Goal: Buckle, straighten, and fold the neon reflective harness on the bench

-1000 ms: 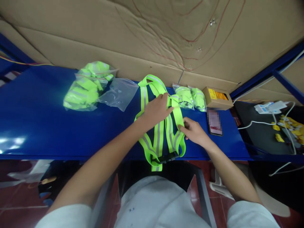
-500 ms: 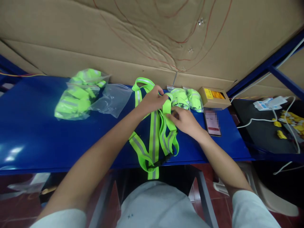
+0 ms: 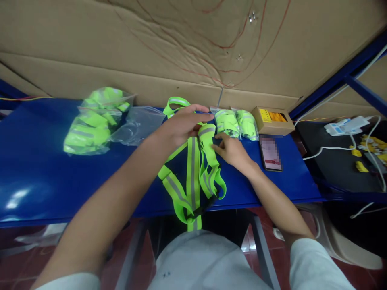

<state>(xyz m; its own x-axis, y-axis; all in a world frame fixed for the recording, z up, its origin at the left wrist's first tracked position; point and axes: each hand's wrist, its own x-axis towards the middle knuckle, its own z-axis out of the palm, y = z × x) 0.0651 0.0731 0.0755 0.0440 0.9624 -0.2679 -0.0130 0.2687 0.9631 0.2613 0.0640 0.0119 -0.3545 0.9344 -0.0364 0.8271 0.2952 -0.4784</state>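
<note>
A neon-green reflective strap vest (image 3: pixel 193 169) lies on the blue table (image 3: pixel 42 173), its lower end hanging over the front edge. My left hand (image 3: pixel 181 123) rests on the vest's upper straps with its fingers stretched out flat. My right hand (image 3: pixel 231 150) pinches a strap of the vest just right of the middle, fingers closed on it.
Bagged green vests (image 3: pixel 90 123) and an empty clear bag (image 3: pixel 136 125) lie at the left. Two small bagged vests (image 3: pixel 237 123), a cardboard box (image 3: pixel 272 120) and a phone (image 3: pixel 270 153) sit at the right. A cardboard wall (image 3: pixel 181 48) backs the table. Cables and a power strip (image 3: pixel 344 127) lie on the far right.
Both hands have moved up the vest towards its far end. The straps have been gathered closer together and the vest has shifted slightly left.
</note>
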